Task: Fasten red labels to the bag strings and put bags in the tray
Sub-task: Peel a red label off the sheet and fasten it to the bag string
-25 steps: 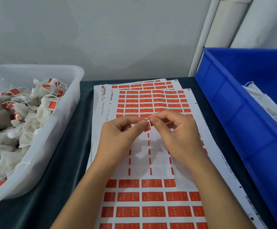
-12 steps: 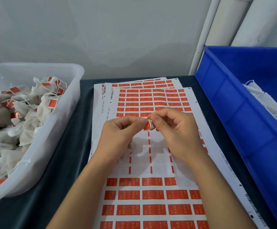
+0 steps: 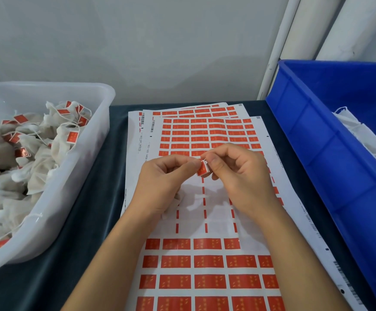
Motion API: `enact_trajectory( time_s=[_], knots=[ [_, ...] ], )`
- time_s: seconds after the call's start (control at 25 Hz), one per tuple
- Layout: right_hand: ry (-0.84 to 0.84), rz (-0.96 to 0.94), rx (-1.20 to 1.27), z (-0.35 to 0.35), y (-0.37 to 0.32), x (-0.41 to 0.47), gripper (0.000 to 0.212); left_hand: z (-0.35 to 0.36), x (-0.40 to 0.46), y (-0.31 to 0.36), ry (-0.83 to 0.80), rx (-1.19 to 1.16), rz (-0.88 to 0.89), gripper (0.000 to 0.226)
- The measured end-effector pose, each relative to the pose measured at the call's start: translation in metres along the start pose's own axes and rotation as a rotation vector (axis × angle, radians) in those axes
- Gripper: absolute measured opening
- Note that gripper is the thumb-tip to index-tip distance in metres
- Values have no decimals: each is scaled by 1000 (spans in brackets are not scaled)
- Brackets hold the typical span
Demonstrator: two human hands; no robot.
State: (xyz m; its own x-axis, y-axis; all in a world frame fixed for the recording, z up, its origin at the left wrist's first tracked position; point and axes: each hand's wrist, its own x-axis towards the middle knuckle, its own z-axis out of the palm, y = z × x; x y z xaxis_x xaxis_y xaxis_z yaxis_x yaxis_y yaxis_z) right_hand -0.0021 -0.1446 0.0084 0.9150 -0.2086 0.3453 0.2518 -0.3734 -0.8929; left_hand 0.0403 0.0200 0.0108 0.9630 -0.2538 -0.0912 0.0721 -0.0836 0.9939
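Note:
Both hands meet above the label sheets [image 3: 207, 263]. My left hand [image 3: 162, 185] and my right hand [image 3: 238, 176] pinch one small red label [image 3: 202, 169] between their fingertips; the label looks folded, with a white string end at its top. A white bag [image 3: 178, 199] peeks out under my left palm, mostly hidden. The clear plastic tray [image 3: 88, 153] at the left holds several white bags with red labels on their strings.
A blue crate [image 3: 317, 153] at the right holds white unlabelled bags [image 3: 362, 135]. Sheets of red labels overlap on the dark table cloth [image 3: 106, 176], with a stripped patch under my hands. White pipes [image 3: 279, 48] and a wall stand behind.
The red label has been folded down further between my fingertips and now shows more clearly. Both hands stay in nearly the same spot.

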Motion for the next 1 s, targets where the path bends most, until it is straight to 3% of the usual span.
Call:
enact_trajectory(
  time_s=[1.0],
  knots=[
    [-70, 29, 61, 0, -1, 0, 11, 2, 0, -1, 36, -3, 20, 17]
  ],
)
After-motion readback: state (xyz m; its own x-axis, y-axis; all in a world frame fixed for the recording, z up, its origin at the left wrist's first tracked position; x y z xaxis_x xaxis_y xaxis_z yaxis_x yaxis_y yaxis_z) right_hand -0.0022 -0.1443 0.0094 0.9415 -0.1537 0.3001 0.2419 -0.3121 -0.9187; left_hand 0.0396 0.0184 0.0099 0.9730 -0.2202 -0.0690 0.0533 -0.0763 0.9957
